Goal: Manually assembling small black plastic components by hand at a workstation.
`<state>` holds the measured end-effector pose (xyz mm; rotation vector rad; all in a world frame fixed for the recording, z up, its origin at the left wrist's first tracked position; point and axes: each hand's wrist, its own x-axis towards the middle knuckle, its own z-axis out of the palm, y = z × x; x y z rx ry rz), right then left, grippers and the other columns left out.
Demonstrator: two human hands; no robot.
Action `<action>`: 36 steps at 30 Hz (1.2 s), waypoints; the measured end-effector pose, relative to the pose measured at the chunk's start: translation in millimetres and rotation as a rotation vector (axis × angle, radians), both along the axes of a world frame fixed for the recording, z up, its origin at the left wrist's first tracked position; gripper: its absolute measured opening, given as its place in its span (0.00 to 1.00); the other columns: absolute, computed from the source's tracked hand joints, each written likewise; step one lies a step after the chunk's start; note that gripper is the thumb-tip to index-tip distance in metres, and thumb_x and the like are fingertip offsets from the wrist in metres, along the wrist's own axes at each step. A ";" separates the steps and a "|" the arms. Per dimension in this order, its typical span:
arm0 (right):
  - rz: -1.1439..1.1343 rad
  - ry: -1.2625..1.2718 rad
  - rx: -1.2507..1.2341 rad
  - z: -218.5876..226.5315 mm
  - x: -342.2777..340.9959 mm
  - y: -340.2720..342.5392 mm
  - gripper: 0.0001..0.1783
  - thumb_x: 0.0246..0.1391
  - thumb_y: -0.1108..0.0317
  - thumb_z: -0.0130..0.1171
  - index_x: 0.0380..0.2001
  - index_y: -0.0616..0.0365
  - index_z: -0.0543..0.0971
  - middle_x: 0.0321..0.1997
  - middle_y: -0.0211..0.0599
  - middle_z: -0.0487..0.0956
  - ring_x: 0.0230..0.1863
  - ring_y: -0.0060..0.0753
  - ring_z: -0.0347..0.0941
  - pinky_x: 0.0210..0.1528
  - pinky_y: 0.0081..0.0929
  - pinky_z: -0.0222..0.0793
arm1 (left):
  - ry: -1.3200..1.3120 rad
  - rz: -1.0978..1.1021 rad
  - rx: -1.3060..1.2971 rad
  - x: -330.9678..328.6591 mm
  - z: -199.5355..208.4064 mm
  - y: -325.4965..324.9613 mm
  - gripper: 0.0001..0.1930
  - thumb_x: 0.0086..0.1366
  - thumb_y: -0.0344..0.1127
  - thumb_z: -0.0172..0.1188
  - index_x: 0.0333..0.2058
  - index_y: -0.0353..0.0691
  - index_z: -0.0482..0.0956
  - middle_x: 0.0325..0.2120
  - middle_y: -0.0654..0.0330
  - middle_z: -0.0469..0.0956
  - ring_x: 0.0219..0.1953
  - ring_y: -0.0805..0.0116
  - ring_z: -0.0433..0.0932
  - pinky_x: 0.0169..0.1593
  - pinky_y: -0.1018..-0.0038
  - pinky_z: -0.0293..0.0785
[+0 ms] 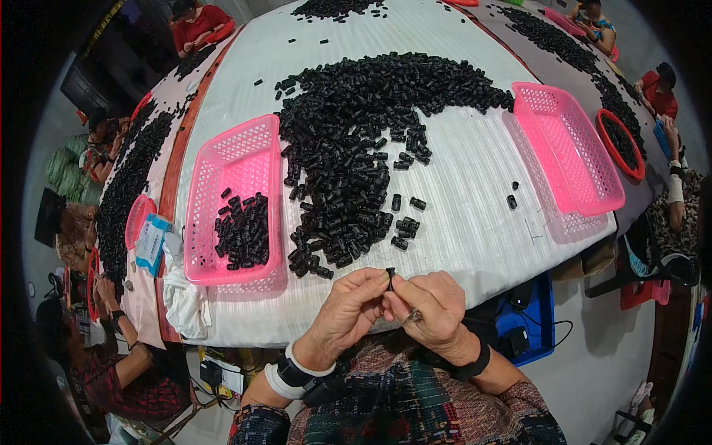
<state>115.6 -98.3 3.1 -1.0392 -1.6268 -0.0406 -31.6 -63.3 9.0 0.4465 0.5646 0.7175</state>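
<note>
A: While both hands meet at the near edge of the table [475,245], the thing that matters is the small black piece [390,275] pinched between them. Left hand [348,308] grips it from its side with thumb and forefinger closed on it; right hand [430,308] closes on it from the other side.

B: Which way does it lie?

A: It sits at the fingertips, just above both hands and straight ahead of the body. Too small to call its long axis; it looks roughly upright, but that cannot be told for sure.

B: Which hand is nearer?

A: Equal, both touch it. Something thin and shiny shows under the right hand's fingers; what it is cannot be told.

B: And the supply?

A: The big heap of black pieces [356,141] lies farther out on the table, right in front of the hands, its near stragglers just beyond the fingertips. The pink basket [230,163] with some black pieces in it lies to the left, nearer the left hand. The other pink basket [567,144], which looks empty, lies far right, well apart from the right hand.

B: Others?

A: People at neighbouring tables, not touching this one.
</note>
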 end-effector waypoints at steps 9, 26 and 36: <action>0.096 -0.037 0.008 5.5 8.0 -4.4 0.12 0.33 0.74 0.65 0.25 0.59 0.75 0.19 0.32 0.70 0.17 0.30 0.66 0.18 0.25 0.57 | 0.117 0.046 0.061 -10.0 14.4 2.1 0.07 0.61 0.31 0.53 0.35 0.33 0.74 0.25 0.58 0.75 0.24 0.74 0.74 0.28 0.77 0.74; -0.288 -0.358 -0.649 -13.2 7.0 24.3 0.20 0.32 0.71 0.65 0.33 0.60 0.72 0.27 0.38 0.66 0.20 0.40 0.69 0.20 0.31 0.63 | 0.423 0.837 0.177 -127.6 44.6 64.5 0.06 0.60 0.33 0.55 0.36 0.39 0.71 0.22 0.65 0.70 0.24 0.77 0.70 0.23 0.80 0.71; -0.354 -0.370 -0.494 -25.5 1.0 34.9 0.15 0.28 0.69 0.65 0.21 0.57 0.69 0.21 0.35 0.66 0.18 0.37 0.68 0.17 0.30 0.59 | 0.305 0.111 0.148 -49.2 25.7 22.6 0.07 0.60 0.31 0.54 0.35 0.35 0.73 0.27 0.59 0.74 0.25 0.74 0.74 0.26 0.77 0.75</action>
